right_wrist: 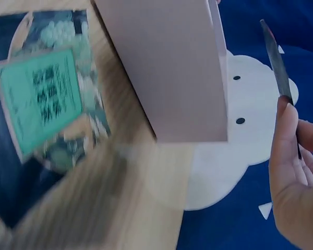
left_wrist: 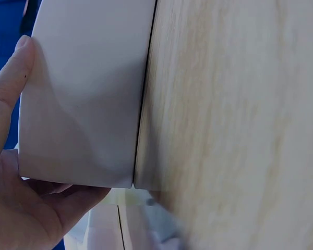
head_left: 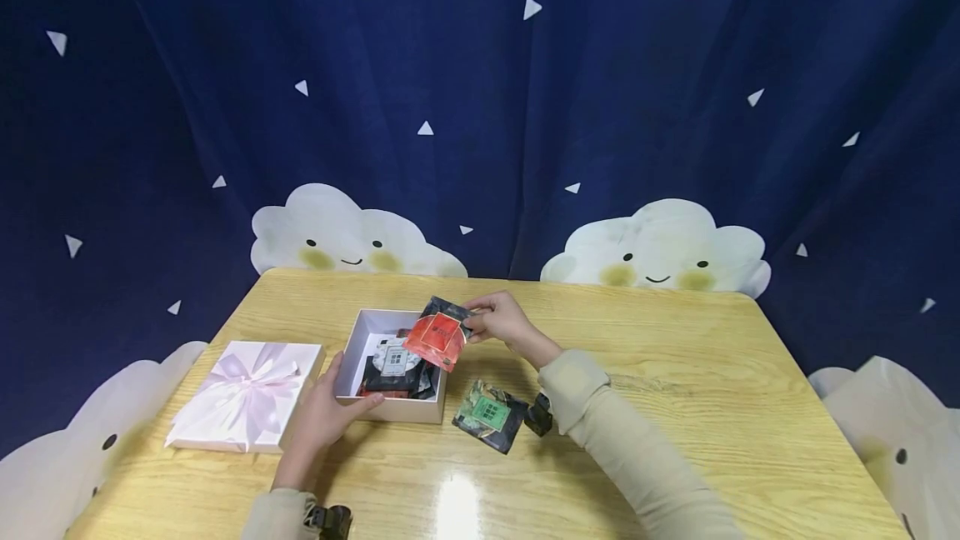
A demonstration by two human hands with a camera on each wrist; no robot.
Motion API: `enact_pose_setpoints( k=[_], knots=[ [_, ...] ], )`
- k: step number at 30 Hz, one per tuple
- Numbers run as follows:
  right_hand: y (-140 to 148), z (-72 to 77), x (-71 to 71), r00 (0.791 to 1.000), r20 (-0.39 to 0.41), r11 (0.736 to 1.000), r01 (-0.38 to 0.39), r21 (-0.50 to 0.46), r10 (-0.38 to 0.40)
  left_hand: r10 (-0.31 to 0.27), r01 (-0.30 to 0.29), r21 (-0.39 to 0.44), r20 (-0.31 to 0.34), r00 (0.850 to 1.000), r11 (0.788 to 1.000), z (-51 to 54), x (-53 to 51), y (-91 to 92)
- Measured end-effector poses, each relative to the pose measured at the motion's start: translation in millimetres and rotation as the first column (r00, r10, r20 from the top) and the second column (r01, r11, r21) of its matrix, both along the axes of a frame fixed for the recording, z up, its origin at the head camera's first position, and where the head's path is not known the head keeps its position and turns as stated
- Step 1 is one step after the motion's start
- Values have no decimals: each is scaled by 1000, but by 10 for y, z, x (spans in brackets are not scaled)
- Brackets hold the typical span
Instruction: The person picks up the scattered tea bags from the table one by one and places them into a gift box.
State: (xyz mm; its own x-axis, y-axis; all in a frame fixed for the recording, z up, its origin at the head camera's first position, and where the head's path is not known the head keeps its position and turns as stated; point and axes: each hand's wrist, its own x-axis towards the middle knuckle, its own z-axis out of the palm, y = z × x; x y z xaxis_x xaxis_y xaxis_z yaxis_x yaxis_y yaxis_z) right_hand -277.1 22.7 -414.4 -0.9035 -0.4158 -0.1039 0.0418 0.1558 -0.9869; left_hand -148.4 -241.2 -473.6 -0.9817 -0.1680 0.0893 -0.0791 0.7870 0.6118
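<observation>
My right hand (head_left: 501, 319) pinches a red-and-black sachet (head_left: 439, 333) between thumb and fingers, raised over the right side of an open white box (head_left: 405, 411). The right wrist view shows this sachet (right_wrist: 279, 67) edge-on, as a thin dark strip. My left hand (head_left: 324, 415) holds the box at its near left corner, thumb at the front rim and fingers along the left side. Several more sachets, black, white and red, lie inside the box; one with a white label (head_left: 395, 359) is uppermost. A green-labelled sachet (head_left: 491, 413) lies flat on the table, right of the box.
Left of the box lies a white lid (head_left: 296, 398) with a pale pink ribbon bow (head_left: 251, 386), close to my left hand. The wooden table (head_left: 675, 407) extends to the right. Behind it hangs a dark blue curtain (head_left: 480, 65) with white triangles and clouds.
</observation>
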Motion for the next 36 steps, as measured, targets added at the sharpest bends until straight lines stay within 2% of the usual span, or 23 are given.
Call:
enact_pose_setpoints(
  k=[9,18,26,33,36],
  knots=[
    [-336,-124,102,1000,10,1000,-2,19,2,6,-6,-9,-7,1000,1000,3,8,13],
    [-518,-188,196,994,30,993,-104,47,103,-4,4,-7,-10,1000,1000,15,9,20],
    [-401,-148,244,998,-34,998,-46,44,47,-9,9,-9,-10,1000,1000,-8,2,14],
    [-200,-194,231,997,-27,997,-71,-10,71,-7,7,-14,8,1000,1000,17,6,0],
    [-107,-225,231,996,-24,996,-86,18,87,-12,12,-9,3,1000,1000,12,3,-4]
  ],
)
